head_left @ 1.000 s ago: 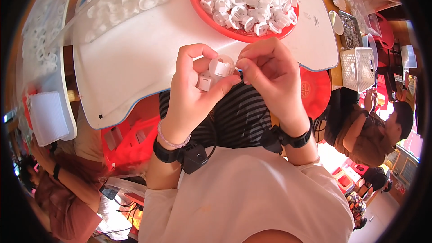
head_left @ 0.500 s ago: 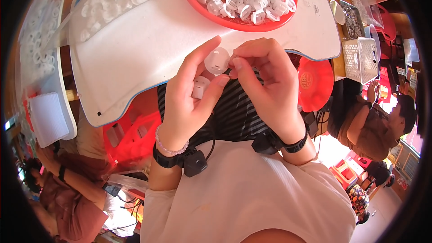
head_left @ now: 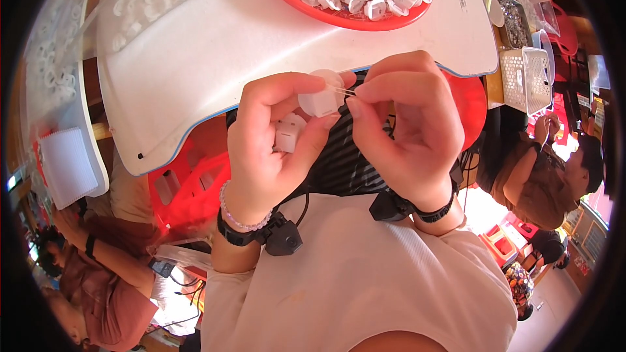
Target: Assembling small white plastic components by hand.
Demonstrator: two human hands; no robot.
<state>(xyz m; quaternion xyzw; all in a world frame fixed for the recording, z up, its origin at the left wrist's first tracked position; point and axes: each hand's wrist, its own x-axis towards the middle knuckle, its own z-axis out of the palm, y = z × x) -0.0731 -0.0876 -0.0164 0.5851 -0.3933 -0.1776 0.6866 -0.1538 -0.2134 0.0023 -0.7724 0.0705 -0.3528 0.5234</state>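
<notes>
Between the thumb and index finger of my left hand (head_left: 253, 150) is a round white plastic part (head_left: 317, 99) with a translucent disc face. A second white plastic part (head_left: 287, 134), with a small slot, is tucked in the same palm. My right hand (head_left: 417, 117) is closed in a pinch on thin pale wire leads (head_left: 345, 92), which stretch to the held part. How the leads join the part is too small to tell. Both hands are raised over my lap, close to the table's near edge.
A red bowl (head_left: 365, 25) heaped with similar white parts stands on the white table (head_left: 215, 58). A clear bag (head_left: 153, 3) of white pieces lies at far left. To the right are a white perforated basket (head_left: 525, 81) and people; a person sits at lower left.
My right hand has moved right, away from the held part, and thin leads now show between them. The left hand has tilted the part, exposing its slotted side.
</notes>
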